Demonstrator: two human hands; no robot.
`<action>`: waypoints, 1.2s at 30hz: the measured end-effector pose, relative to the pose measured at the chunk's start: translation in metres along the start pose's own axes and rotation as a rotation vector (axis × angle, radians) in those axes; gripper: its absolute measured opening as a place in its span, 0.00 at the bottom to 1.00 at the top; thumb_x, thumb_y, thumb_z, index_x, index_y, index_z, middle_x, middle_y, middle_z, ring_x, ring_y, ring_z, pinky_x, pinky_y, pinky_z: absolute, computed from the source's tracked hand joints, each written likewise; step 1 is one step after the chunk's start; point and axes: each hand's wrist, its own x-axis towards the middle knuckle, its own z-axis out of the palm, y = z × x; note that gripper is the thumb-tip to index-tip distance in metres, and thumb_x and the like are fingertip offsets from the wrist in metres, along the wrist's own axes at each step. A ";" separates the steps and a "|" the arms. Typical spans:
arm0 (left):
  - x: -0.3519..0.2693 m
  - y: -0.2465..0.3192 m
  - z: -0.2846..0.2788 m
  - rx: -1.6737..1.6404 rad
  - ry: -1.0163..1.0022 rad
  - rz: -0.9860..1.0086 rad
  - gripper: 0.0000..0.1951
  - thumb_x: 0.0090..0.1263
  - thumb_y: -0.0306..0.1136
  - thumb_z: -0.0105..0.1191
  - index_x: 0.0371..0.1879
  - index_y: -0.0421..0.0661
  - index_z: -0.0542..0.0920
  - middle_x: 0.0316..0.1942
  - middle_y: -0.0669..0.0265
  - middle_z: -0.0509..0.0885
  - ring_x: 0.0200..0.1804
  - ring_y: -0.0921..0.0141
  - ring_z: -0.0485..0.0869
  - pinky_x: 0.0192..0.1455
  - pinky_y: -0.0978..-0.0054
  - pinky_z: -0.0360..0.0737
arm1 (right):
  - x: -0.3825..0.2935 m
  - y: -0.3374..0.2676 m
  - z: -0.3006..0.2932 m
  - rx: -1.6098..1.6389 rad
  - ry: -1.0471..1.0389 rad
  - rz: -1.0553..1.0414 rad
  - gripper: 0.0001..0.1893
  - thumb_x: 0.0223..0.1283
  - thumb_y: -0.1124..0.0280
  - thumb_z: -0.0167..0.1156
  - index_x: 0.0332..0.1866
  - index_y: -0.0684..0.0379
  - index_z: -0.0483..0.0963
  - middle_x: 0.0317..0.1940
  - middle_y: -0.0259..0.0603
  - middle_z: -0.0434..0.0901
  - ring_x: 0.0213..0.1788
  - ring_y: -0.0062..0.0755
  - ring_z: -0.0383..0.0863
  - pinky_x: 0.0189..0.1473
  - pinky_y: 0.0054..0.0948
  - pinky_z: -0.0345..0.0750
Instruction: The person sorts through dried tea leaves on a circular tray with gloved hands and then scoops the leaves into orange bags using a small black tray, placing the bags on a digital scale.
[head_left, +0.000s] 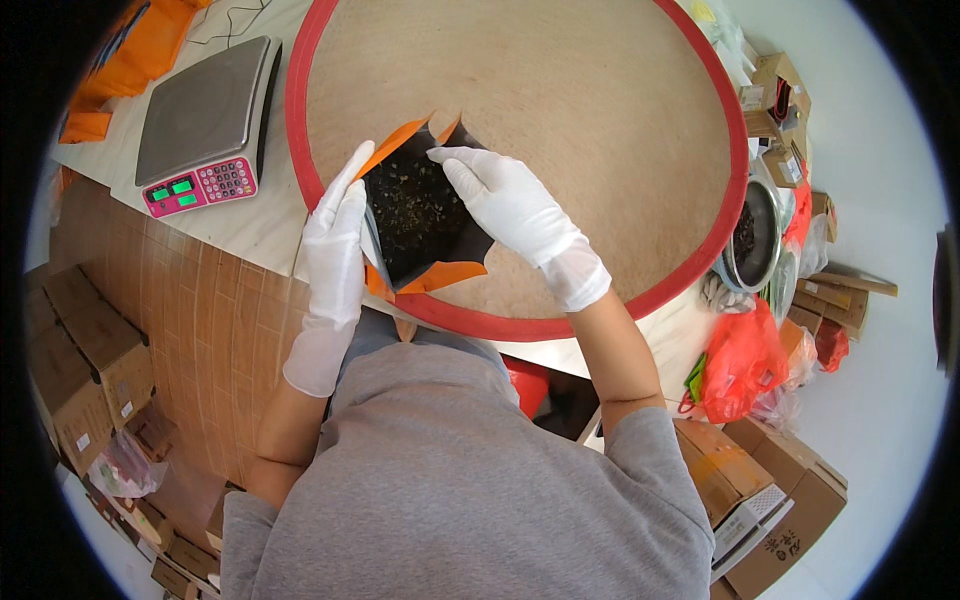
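Note:
An orange bag with a dark lining (442, 277) stands wide open before me, dark dried leaves (409, 202) inside it. My left hand (339, 217), in a white glove, holds the bag's left side between fingers and thumb. At the upper right of the opening is my right hand (510, 199), also gloved, its fingertips together near the bag's rim; whether they pinch the lining or a bit of leaf, I cannot tell. Beneath the bag lies a large round woven tray (585, 150) with a red cloth rim.
A digital scale (199, 112) sits on the table at left, near orange bags (154, 52). At right are a metal bowl (763, 247) of dark material, grey gloves (727, 294) and a red plastic bag (742, 364). Cardboard boxes (97, 337) stand on the floor at left.

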 end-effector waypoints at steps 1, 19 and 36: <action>0.000 -0.002 -0.002 -0.001 0.006 0.010 0.19 0.79 0.27 0.43 0.66 0.36 0.72 0.64 0.63 0.77 0.58 0.79 0.77 0.61 0.84 0.72 | -0.001 -0.002 -0.002 0.039 0.033 -0.040 0.17 0.72 0.62 0.49 0.48 0.63 0.82 0.38 0.52 0.84 0.43 0.50 0.83 0.49 0.38 0.78; 0.037 0.144 -0.113 0.028 0.313 0.326 0.24 0.82 0.38 0.39 0.72 0.42 0.62 0.70 0.57 0.69 0.68 0.64 0.72 0.71 0.66 0.71 | -0.070 0.214 0.116 -0.632 0.401 0.278 0.34 0.67 0.63 0.55 0.74 0.65 0.56 0.74 0.61 0.54 0.75 0.61 0.54 0.76 0.49 0.51; 0.211 0.152 -0.311 0.341 0.535 0.341 0.26 0.80 0.46 0.34 0.70 0.46 0.67 0.67 0.56 0.73 0.65 0.60 0.76 0.65 0.62 0.78 | -0.090 0.180 0.127 -0.438 0.610 0.718 0.14 0.65 0.73 0.56 0.54 0.60 0.77 0.44 0.50 0.79 0.45 0.49 0.80 0.51 0.37 0.78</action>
